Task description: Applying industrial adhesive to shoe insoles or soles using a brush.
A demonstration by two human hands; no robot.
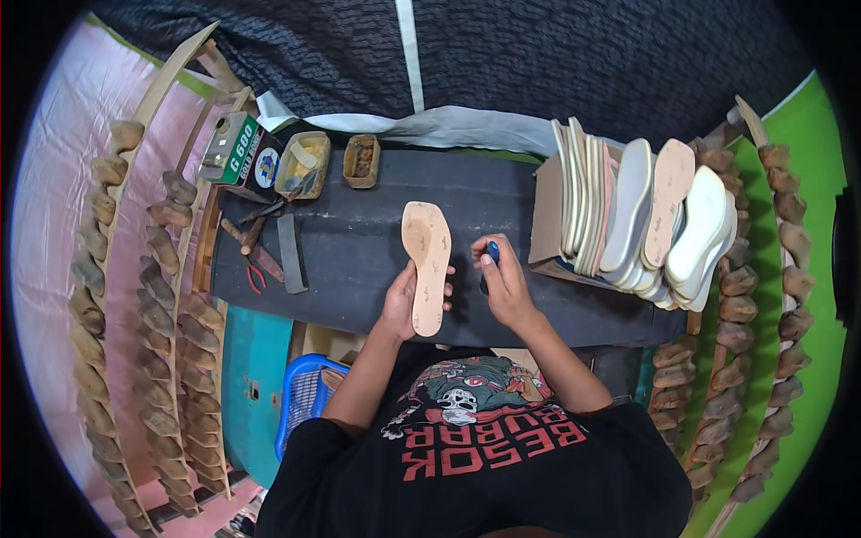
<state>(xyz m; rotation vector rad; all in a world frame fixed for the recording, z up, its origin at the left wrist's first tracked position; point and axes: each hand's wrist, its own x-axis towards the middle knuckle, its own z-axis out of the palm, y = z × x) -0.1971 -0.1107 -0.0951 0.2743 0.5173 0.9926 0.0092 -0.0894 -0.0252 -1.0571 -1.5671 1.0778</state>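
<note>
My left hand (402, 301) is wrapped round the narrow part of a tan shoe sole (425, 260), thumb on one side and fingertips on the other, holding it over the near part of the dark table (359, 233) with its broad end at twelve o'clock and its heel at six. My right hand (506, 280), at three o'clock from the sole and apart from it, is curled round a slim dark-blue tool (492, 251); I can't tell whether its tip is bare. To work well here, I'd grip the sole firmly without bending it, turn its marked face squarely to me, and bring the tool in lightly, steadying my wrist, fingertips clear of the line. Between two and three o'clock, a cardboard box (545, 211) crammed with upright soles (581, 193) limits how far my right elbow can swing. A metal can (235, 148) stands at ten, a yellowish tub (303, 166) just beside it, and a smaller tub (361, 161) at eleven. Around nine lie a hammer (254, 235), red-handled pliers (257, 276) and a flat grey bar (291, 254), well away from my hands. Wooden shoe lasts (165, 264) hang farther out at nine, more at three; none hinders me.
</note>
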